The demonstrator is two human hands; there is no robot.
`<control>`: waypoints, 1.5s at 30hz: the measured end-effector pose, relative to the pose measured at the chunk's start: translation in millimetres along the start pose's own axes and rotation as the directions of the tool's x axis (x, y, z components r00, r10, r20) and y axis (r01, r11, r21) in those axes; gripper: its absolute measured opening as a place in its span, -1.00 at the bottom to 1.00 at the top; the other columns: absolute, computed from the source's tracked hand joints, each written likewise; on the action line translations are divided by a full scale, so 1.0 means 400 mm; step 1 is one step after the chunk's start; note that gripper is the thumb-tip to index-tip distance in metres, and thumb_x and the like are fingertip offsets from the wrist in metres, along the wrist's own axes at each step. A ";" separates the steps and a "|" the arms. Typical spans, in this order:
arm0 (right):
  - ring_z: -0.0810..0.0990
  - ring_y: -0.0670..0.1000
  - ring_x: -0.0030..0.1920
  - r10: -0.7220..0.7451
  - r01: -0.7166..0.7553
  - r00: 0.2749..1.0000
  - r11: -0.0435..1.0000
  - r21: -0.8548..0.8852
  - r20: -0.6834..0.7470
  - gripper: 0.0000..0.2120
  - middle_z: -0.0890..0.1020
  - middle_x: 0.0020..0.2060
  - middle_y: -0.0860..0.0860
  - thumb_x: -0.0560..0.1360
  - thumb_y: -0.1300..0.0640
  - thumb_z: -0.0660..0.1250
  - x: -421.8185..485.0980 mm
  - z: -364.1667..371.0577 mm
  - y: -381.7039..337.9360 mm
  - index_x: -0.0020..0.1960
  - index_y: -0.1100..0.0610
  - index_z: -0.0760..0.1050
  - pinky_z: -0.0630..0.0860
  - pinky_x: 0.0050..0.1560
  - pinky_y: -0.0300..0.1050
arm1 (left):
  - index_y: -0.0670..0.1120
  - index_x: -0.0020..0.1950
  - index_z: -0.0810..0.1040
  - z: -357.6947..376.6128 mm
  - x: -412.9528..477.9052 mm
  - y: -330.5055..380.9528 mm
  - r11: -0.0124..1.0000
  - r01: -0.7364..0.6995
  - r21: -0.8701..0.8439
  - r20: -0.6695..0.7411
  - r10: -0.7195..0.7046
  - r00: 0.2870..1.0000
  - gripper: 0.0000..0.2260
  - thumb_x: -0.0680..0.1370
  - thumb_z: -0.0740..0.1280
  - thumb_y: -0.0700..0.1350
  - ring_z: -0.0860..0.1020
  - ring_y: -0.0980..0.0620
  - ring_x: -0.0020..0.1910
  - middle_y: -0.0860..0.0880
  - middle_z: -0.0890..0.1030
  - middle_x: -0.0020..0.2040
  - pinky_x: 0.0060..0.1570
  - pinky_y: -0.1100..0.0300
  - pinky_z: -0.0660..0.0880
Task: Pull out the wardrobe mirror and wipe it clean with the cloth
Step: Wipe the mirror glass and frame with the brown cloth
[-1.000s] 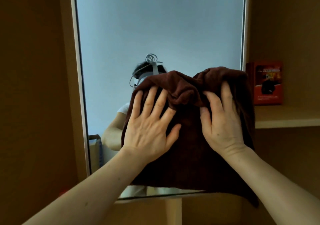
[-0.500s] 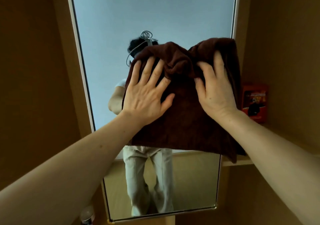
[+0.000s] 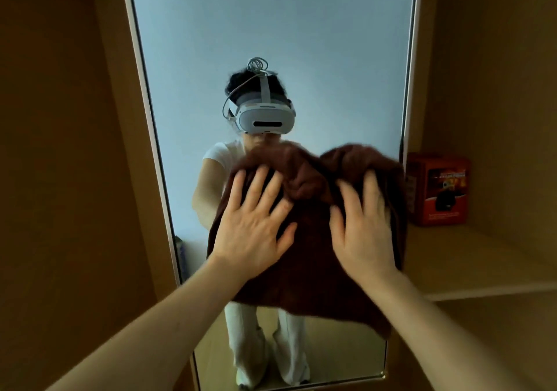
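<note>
A tall wardrobe mirror (image 3: 271, 28) with a thin pale frame stands upright in the middle of the view, between a brown wardrobe panel (image 3: 60, 179) on the left and a wooden shelf (image 3: 482, 267) on the right. A dark brown cloth (image 3: 313, 270) is spread against the lower half of the glass. Its top edge is bunched into two humps and its bottom edge hangs loose above the foot of the mirror. Both hands lie on the cloth, side by side and not touching each other. The left hand (image 3: 253, 233) is flat with its fingers spread wide, its palm pressing the cloth onto the glass. The right hand (image 3: 361, 233) is blurred, but its fingers look stretched out too, with the tips at the folds near the cloth's right hump; neither hand grips anything. Both forearms reach in from the near bottom corners. Above the cloth the glass reflects a person in a white top and pale trousers wearing a white headset (image 3: 265, 119) with a looped cable on top. A red box (image 3: 437, 188) stands on the shelf just beside the mirror's right edge.
</note>
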State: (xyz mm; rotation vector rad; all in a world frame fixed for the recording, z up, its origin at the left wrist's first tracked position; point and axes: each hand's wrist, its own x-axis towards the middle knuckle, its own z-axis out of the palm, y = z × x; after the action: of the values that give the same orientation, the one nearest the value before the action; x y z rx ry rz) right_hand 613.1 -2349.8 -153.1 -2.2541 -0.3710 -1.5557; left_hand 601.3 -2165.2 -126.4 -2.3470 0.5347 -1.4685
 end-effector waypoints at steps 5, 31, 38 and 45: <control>0.50 0.28 0.21 0.056 -0.052 0.976 0.998 -0.024 0.209 -0.57 0.36 0.29 0.24 0.61 -0.11 -0.13 -0.288 0.033 0.014 0.31 0.03 0.34 0.47 0.13 0.09 | -0.05 0.28 0.52 0.073 -0.248 0.097 0.994 -0.075 -0.085 0.237 0.093 0.967 -0.54 0.43 0.20 0.09 0.30 -0.22 0.31 -0.14 0.56 0.23 0.44 -0.14 -0.11; 0.26 0.29 0.38 -0.071 0.071 0.997 0.997 0.016 -0.016 -0.52 0.22 0.42 0.26 0.46 0.20 0.25 0.468 -0.163 -0.012 0.36 0.12 0.26 0.30 0.31 0.16 | -0.14 0.40 0.40 -0.191 0.406 -0.123 0.992 0.102 0.070 0.014 -0.104 0.995 -0.46 0.53 0.13 0.15 0.22 -0.30 0.43 -0.28 0.37 0.40 0.42 -0.22 -0.08; 0.50 0.23 0.24 -0.259 0.284 0.935 0.956 -0.075 0.241 -0.42 0.37 0.33 0.22 0.39 0.18 0.41 0.383 -0.193 0.069 0.36 0.06 0.31 0.52 0.10 0.10 | -0.07 0.27 0.50 -0.175 0.307 -0.122 1.000 -0.026 -0.005 0.089 0.026 0.996 -0.56 0.49 0.20 0.13 0.28 -0.22 0.35 -0.18 0.54 0.25 0.41 -0.16 0.01; 0.24 0.27 0.42 -0.296 0.307 0.947 0.948 -0.079 0.123 -0.54 0.20 0.46 0.24 0.50 0.23 0.24 0.765 -0.286 0.039 0.38 0.10 0.30 0.25 0.34 0.18 | -0.11 0.31 0.51 -0.290 0.597 -0.247 0.996 0.068 0.054 -0.050 -0.065 0.997 -0.49 0.51 0.14 0.18 0.34 -0.28 0.37 -0.24 0.45 0.35 0.40 -0.20 0.08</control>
State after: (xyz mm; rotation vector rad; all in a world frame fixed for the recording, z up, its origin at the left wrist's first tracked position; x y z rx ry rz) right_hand 632.4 -2413.7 167.0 -2.4570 -0.7169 -1.6281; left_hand 606.2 -2199.6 154.8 -2.3125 0.4262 -1.5523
